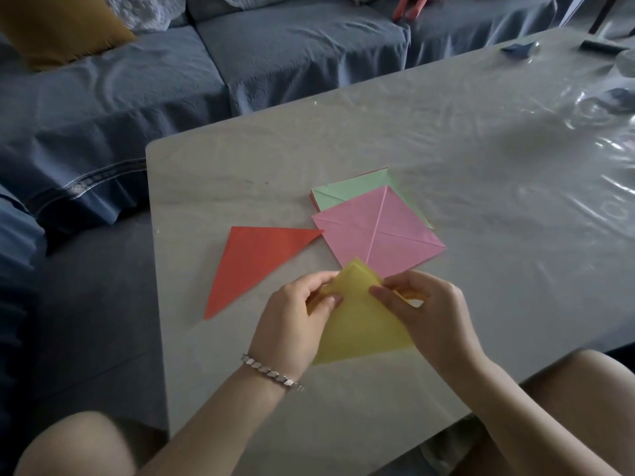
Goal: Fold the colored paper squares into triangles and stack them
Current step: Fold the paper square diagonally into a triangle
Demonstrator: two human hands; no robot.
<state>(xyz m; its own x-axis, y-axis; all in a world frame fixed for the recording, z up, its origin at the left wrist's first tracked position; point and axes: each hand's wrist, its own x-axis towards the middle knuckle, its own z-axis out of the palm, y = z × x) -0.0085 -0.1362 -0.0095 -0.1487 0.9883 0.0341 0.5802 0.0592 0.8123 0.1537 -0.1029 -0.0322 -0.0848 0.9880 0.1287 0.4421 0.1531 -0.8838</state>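
Yellow paper (360, 324); red triangle (254, 266)

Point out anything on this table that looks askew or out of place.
The pink sheet lies turned and overhangs the green sheet beneath it, so their edges do not line up. It is flat but crossed by creases. Nothing looks torn or spilled.
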